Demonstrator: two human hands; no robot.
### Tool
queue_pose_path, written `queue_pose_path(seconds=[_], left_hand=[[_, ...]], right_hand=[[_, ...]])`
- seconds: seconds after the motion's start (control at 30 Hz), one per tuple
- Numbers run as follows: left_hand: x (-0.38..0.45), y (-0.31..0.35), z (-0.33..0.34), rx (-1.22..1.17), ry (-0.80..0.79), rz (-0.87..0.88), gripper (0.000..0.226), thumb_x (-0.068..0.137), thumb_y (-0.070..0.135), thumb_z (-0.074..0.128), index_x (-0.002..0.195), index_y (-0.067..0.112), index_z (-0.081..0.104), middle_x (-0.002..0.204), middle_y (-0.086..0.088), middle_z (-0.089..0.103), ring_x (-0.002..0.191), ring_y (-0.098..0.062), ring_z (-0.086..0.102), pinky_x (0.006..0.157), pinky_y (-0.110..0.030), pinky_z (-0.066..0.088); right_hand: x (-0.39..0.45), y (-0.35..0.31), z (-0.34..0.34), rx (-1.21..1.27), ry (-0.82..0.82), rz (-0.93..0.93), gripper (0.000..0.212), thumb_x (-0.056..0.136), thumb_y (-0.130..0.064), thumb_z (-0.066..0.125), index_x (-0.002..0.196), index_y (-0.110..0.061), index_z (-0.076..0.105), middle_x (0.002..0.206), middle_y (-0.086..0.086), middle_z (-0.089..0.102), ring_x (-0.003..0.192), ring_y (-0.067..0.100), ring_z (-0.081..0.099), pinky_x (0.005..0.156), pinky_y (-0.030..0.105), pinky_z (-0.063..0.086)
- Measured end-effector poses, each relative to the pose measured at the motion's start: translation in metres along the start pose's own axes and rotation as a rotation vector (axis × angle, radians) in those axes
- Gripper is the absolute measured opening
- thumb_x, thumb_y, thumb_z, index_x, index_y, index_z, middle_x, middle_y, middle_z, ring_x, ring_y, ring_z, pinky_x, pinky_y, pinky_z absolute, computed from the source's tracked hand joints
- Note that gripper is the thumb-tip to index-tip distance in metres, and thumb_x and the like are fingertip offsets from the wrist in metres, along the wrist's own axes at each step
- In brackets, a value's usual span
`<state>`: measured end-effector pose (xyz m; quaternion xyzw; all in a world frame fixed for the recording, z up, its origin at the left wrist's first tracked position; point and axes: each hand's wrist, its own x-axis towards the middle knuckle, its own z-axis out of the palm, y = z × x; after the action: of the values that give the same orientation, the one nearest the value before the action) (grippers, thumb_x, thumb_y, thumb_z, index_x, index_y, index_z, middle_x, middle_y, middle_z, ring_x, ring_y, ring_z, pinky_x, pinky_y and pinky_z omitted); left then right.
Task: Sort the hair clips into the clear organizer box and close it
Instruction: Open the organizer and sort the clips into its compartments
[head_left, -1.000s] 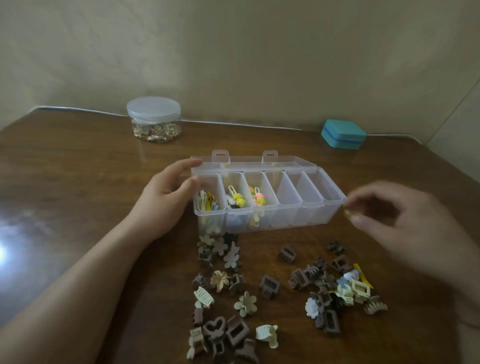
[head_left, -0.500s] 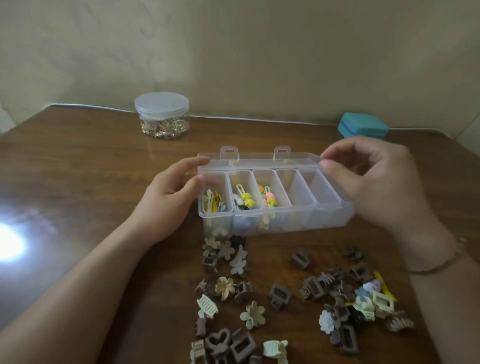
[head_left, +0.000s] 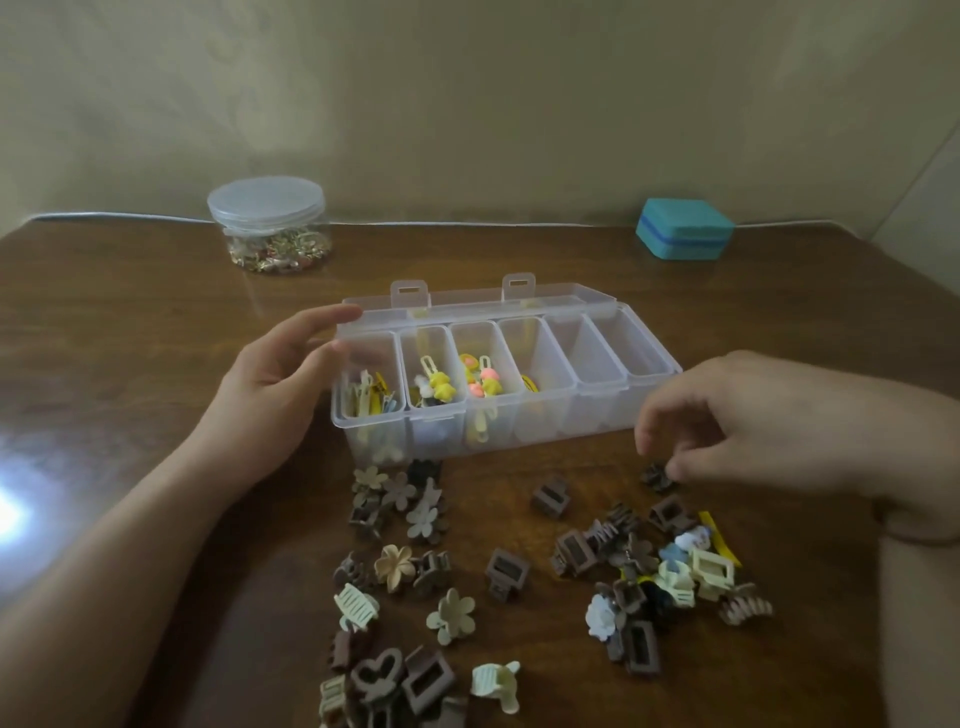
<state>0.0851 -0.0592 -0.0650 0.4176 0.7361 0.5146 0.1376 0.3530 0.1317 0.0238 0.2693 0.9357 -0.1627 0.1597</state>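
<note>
The clear organizer box (head_left: 597, 410) stands open mid-table, its lid lying flat behind it. Its three left compartments hold yellow, cream and pink clips (head_left: 441, 387), and a yellow clip (head_left: 530, 384) lies in the fourth. The two right compartments look bare. My left hand (head_left: 265, 400) holds the box's left end, thumb on the side wall and index finger at the back corner. My right hand (head_left: 753, 421) hovers in front of the box's right end with its fingers loosely curled down. Its thumb tip is at a small dark brown clip (head_left: 655, 477).
Loose brown, beige and cream claw and flower clips lie in two heaps, one on the left (head_left: 400, 571) and one on the right (head_left: 665, 577), in front of the box. A lidded clear jar (head_left: 267, 223) of small trinkets stands at the back left. A teal case (head_left: 683, 228) sits at the back right by the wall.
My right hand went from the box's right end, over the compartments, then down to the right heap. A yellow clip now lies in the fourth compartment. My left hand stayed on the box.
</note>
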Motion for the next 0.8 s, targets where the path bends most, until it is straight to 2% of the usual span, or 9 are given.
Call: queue_pose_path(seconds=[0.07,0.17,0.27,0.33,0.47,0.6,0.8], left_hand=[[0.0,0.001,0.001,0.0,0.006,-0.005,0.034,0.098,0.034,0.051,0.131,0.037,0.06,0.109,0.015,0.075,0.109,-0.001,0.065,0.102,-0.037,0.045],[0.0,0.001,0.001,-0.008,0.018,-0.024,0.037,0.093,0.039,0.051,0.128,0.039,0.061,0.108,0.016,0.074,0.108,-0.002,0.066,0.1,-0.036,0.046],[0.0,0.003,0.001,0.0,0.02,-0.027,0.031,0.101,0.028,0.052,0.128,0.038,0.062,0.105,0.024,0.073,0.107,0.006,0.063,0.097,-0.032,0.044],[0.0,0.003,0.001,0.013,0.027,-0.027,0.031,0.101,0.028,0.051,0.128,0.038,0.062,0.104,0.027,0.072,0.109,0.006,0.061,0.098,-0.032,0.043],[0.0,0.003,0.0,-0.007,0.009,-0.036,0.032,0.102,0.022,0.049,0.129,0.036,0.061,0.102,0.024,0.073,0.105,0.007,0.063,0.094,-0.029,0.044],[-0.001,0.005,0.0,-0.017,0.002,-0.04,0.033,0.102,0.024,0.049,0.13,0.035,0.061,0.105,0.026,0.072,0.102,0.011,0.063,0.089,-0.022,0.043],[-0.002,0.01,0.0,-0.01,0.009,-0.045,0.032,0.102,0.023,0.048,0.13,0.035,0.06,0.101,0.031,0.07,0.094,0.019,0.061,0.081,-0.012,0.038]], right_hand=[[-0.002,0.004,-0.003,0.033,-0.074,0.049,0.024,0.085,-0.023,0.072,0.093,-0.044,0.064,0.078,-0.021,0.07,0.074,-0.004,0.065,0.07,0.025,0.055],[-0.006,0.005,-0.001,0.081,-0.211,0.098,0.033,0.082,-0.021,0.075,0.101,-0.04,0.056,0.081,-0.012,0.075,0.078,0.005,0.071,0.081,0.035,0.058],[-0.007,0.002,0.005,0.032,-0.268,0.138,0.039,0.078,-0.029,0.079,0.101,-0.037,0.049,0.082,-0.004,0.076,0.078,0.01,0.071,0.079,0.037,0.059],[-0.008,0.0,0.008,0.003,-0.246,0.169,0.042,0.076,-0.028,0.08,0.098,-0.037,0.046,0.079,-0.002,0.074,0.073,0.011,0.072,0.076,0.039,0.06],[-0.008,-0.007,0.017,0.008,-0.198,0.218,0.04,0.077,-0.019,0.078,0.096,-0.033,0.045,0.071,-0.009,0.062,0.066,0.013,0.072,0.073,0.039,0.06],[-0.005,-0.013,0.022,-0.077,-0.152,0.239,0.049,0.077,-0.015,0.077,0.107,-0.034,0.044,0.086,-0.008,0.056,0.077,0.014,0.068,0.073,0.036,0.06],[0.002,-0.01,0.023,-0.124,-0.101,0.259,0.051,0.082,0.0,0.062,0.113,-0.034,0.04,0.089,-0.009,0.049,0.083,0.011,0.057,0.068,0.025,0.053]])
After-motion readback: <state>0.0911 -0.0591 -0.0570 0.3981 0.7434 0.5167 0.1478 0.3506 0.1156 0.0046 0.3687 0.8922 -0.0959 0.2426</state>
